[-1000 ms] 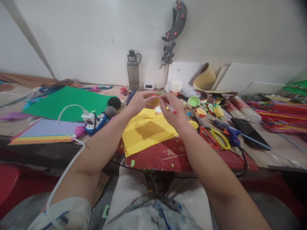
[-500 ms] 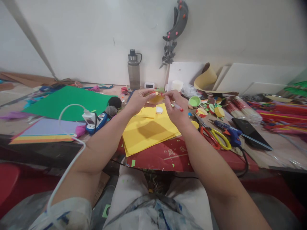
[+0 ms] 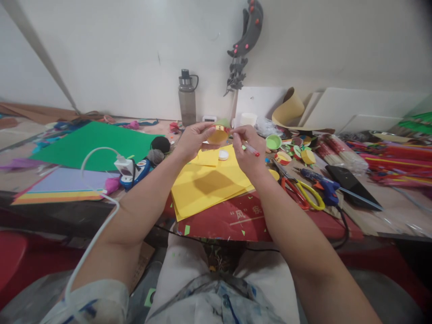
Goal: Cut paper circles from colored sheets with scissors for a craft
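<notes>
In the head view, my left hand [image 3: 195, 143] is closed around the side of a small round paper-cup piece [image 3: 219, 135], yellow with a red patterned band. A bit of light green shows at its top edge. My right hand [image 3: 250, 146] grips a clear pen [image 3: 251, 149] with a red end pointing toward me; its tip is at the cup piece's right side. Both hands are above stacked yellow sheets [image 3: 202, 191], where a small yellow piece [image 3: 207, 158] and a white round lid [image 3: 223, 155] lie.
Right of the hands lie scissors [image 3: 312, 195], a blue glue gun [image 3: 329, 191], a black phone [image 3: 354, 188] and cut cup pieces [image 3: 273, 142]. To the left are a green sheet [image 3: 101, 144] and a power adapter [image 3: 124, 166] with a white cable. A bottle [image 3: 187, 102] stands behind.
My right hand has shifted slightly right with the pen. The cup piece has been turned in my left hand, so more of its yellow face and red band shows.
</notes>
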The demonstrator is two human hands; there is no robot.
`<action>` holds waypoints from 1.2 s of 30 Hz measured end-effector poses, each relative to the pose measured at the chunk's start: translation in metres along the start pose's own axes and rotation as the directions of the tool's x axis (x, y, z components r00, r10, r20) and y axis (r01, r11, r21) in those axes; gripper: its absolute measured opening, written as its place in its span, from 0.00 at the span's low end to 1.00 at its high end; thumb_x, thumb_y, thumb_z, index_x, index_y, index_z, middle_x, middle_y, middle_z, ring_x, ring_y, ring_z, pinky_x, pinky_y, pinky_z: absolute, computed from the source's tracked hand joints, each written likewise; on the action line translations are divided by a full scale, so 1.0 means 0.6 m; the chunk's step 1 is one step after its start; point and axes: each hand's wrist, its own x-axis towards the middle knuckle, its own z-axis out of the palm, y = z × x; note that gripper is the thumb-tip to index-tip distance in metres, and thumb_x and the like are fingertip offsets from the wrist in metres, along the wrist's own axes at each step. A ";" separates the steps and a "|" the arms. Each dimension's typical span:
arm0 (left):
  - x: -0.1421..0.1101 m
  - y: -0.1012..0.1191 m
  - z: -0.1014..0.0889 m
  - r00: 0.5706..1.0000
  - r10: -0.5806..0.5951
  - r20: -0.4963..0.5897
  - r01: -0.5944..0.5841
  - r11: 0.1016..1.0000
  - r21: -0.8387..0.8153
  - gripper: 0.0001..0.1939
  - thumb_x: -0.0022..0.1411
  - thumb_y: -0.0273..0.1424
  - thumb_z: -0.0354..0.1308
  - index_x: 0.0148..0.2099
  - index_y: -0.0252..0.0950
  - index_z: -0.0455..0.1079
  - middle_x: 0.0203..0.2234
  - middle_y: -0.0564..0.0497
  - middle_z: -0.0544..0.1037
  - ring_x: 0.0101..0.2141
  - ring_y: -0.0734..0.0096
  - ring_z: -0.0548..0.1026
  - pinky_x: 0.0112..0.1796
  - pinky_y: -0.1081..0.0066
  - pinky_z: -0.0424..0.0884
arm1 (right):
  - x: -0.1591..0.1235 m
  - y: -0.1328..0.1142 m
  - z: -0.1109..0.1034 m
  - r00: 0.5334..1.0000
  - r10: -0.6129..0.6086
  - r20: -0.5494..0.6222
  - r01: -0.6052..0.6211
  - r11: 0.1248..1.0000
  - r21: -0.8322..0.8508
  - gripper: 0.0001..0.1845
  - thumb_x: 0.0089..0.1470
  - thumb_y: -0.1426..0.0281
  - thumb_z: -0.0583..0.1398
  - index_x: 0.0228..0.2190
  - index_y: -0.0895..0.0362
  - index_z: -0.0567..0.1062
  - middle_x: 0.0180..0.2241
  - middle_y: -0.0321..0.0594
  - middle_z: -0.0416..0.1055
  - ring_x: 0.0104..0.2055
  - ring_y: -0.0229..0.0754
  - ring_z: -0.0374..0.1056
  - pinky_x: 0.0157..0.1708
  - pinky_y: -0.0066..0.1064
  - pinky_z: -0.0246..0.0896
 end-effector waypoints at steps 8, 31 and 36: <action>0.000 0.007 -0.004 1.000 -0.006 -0.018 0.003 0.991 -0.137 0.22 0.61 0.44 0.74 0.51 0.36 0.79 0.47 0.43 0.86 0.49 0.57 0.85 0.45 0.63 0.85 | 0.002 0.008 0.004 0.987 0.016 -0.159 0.025 0.969 0.247 0.18 0.72 0.54 0.53 0.42 0.51 0.77 0.40 0.42 0.78 0.44 0.44 0.77 0.51 0.42 0.71; -0.002 -0.019 0.018 0.995 -0.091 0.029 0.095 0.946 -0.309 0.21 0.64 0.46 0.71 0.53 0.40 0.77 0.42 0.50 0.85 0.38 0.72 0.84 0.34 0.77 0.82 | 0.003 0.028 0.026 0.970 0.243 0.032 -0.236 0.890 0.389 0.25 0.58 0.45 0.67 0.40 0.53 0.78 0.30 0.35 0.73 0.32 0.39 0.65 0.36 0.34 0.65; -0.002 -0.008 0.004 0.993 -0.099 0.071 0.114 0.963 -0.245 0.21 0.68 0.47 0.67 0.53 0.37 0.76 0.38 0.49 0.85 0.38 0.69 0.85 0.34 0.75 0.82 | 0.004 0.027 0.024 0.964 0.251 0.082 -0.263 0.887 0.379 0.22 0.58 0.47 0.66 0.38 0.54 0.78 0.30 0.35 0.71 0.32 0.39 0.65 0.36 0.34 0.65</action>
